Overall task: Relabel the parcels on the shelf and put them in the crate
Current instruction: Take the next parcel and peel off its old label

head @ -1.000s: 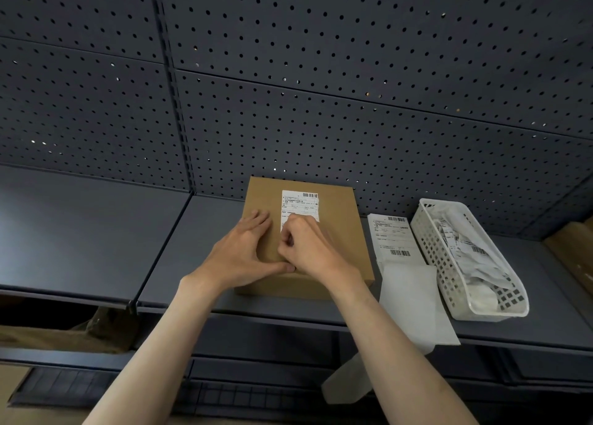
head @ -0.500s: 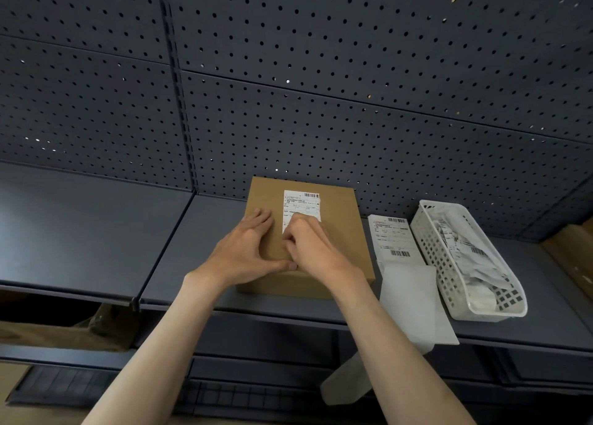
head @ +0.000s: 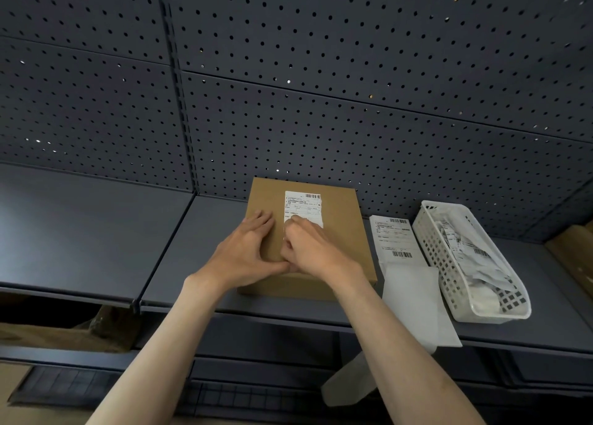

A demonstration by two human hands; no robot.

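Right hand (head: 316,251), fingers curled, has crept toward twelve o'clock up the label (head: 303,207); left hand (head: 245,251) stays flat on the parcel (head: 340,232) — label pressed or picked, unclear.

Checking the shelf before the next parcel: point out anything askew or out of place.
The blank backing sheet beside the white basket juts over the shelf front edge, unsupported. The label on the box looks straight.

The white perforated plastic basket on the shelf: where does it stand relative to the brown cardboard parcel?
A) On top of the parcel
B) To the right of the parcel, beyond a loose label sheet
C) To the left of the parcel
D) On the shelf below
B: the white perforated plastic basket stands right of the brown cardboard parcel, with a loose white label sheet lying between them.
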